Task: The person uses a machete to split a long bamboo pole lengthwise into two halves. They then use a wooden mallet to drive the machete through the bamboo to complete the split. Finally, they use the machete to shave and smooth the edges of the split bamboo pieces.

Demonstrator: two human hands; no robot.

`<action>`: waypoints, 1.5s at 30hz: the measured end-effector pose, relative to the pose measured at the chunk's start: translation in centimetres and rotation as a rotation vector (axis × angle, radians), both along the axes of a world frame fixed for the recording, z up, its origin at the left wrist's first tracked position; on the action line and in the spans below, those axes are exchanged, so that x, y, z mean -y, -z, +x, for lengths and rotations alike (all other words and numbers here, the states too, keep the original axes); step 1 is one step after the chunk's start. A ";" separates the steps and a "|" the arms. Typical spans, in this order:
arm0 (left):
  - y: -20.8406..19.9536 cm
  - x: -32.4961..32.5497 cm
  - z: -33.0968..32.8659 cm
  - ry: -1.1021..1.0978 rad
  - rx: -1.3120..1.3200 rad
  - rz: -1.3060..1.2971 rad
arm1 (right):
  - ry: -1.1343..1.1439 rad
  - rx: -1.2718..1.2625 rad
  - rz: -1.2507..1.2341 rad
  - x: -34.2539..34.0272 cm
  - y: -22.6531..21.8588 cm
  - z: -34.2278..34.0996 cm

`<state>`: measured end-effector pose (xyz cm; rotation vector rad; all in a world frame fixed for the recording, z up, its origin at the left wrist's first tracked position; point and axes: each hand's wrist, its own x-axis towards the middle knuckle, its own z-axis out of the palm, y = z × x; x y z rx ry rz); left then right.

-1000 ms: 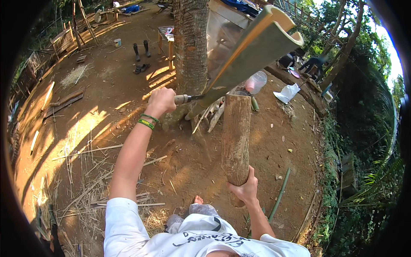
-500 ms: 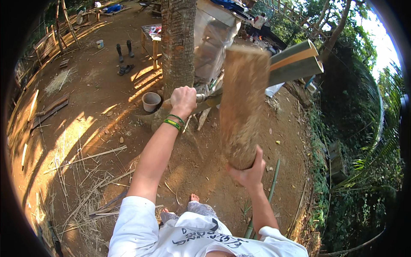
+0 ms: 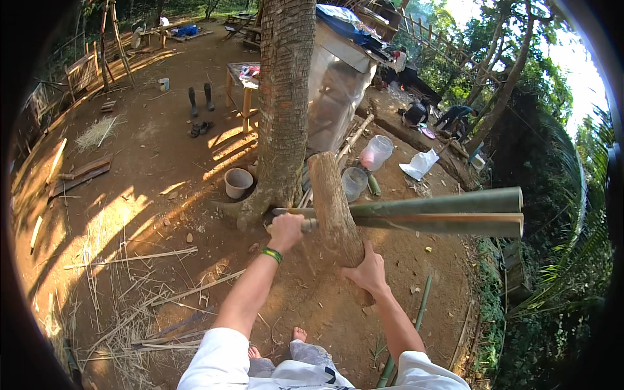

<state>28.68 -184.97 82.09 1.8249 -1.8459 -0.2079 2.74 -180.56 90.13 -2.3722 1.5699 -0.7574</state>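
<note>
Green bamboo (image 3: 448,206) is stretched across the middle of the scene, its left end set low beside the foot of a tree trunk (image 3: 285,110), its right end parted into two lengths with pale inner wood exposed between them. Whether the trunk is touched by that left end cannot be told. The hands are held apart from each other, each clamped on something of its own: a light-brown tool handle (image 3: 311,225) is gripped in the left hand (image 3: 286,232), near the bamboo's left end, and a thick wooden log (image 3: 333,205) is grasped toward its near end by the right hand (image 3: 367,268). The log is slanted across the front of the bamboo, so that whatever is fixed to the handle is hidden, and contact between log and tool cannot be confirmed. Judged from the parted lengths, splitting appears to be the step in hand, with the log used as a mallet and the cut well advanced along the bamboo. For a further blow, the handle would need to be kept steady, the log lifted clear and its swing aimed away from the left hand. A bucket (image 3: 238,192) is seen left of the trunk.
</note>
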 end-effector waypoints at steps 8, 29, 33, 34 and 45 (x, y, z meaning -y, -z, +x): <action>-1.6 2.8 2.6 -0.147 -0.041 0.103 | 0.022 0.244 0.280 -6.8 -4.8 -1.9; -5.4 7.0 6.4 -0.176 0.058 0.121 | 0.350 0.358 -0.160 5.4 -6.1 -6.1; -5.5 8.0 5.6 -0.194 0.189 0.172 | 0.289 -0.034 0.386 11.5 3.1 -5.2; -5.2 8.2 5.9 -0.225 0.243 0.193 | 0.275 0.046 0.333 11.3 4.3 -5.0; -2.7 7.7 6.0 -0.273 0.165 0.168 | 0.367 0.276 0.391 1.1 6.3 -9.4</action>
